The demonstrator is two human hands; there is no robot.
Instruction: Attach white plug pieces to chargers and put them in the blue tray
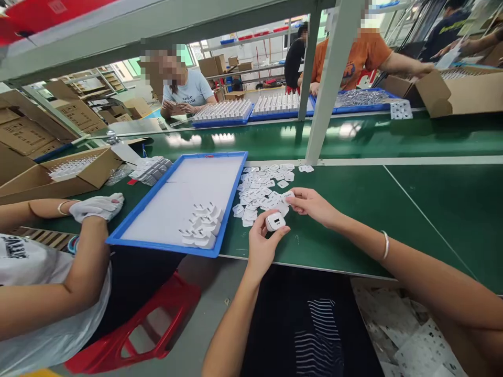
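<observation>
In my left hand point(262, 242), a white USB plug charger point(275, 222) is gripped between thumb and fingers, its port side facing up. My right hand point(312, 205) pinches a thin white rounded-square plate point(288, 196) just above and to the right of the charger. Behind both hands spreads a loose pile of similar white plates point(255, 191) on the green table. To the left lies a blue-rimmed tray point(161, 248), where several white chargers point(202, 230) with prongs up are grouped in the near right corner.
At left sits a co-worker with a white-gloved hand point(97, 207), near a carton point(84, 180) of white parts. A slanted metal post point(328, 78) rises behind the pile. Beyond the green conveyor point(271, 137), other people work beside filled trays point(223, 112) and an open carton point(463, 97).
</observation>
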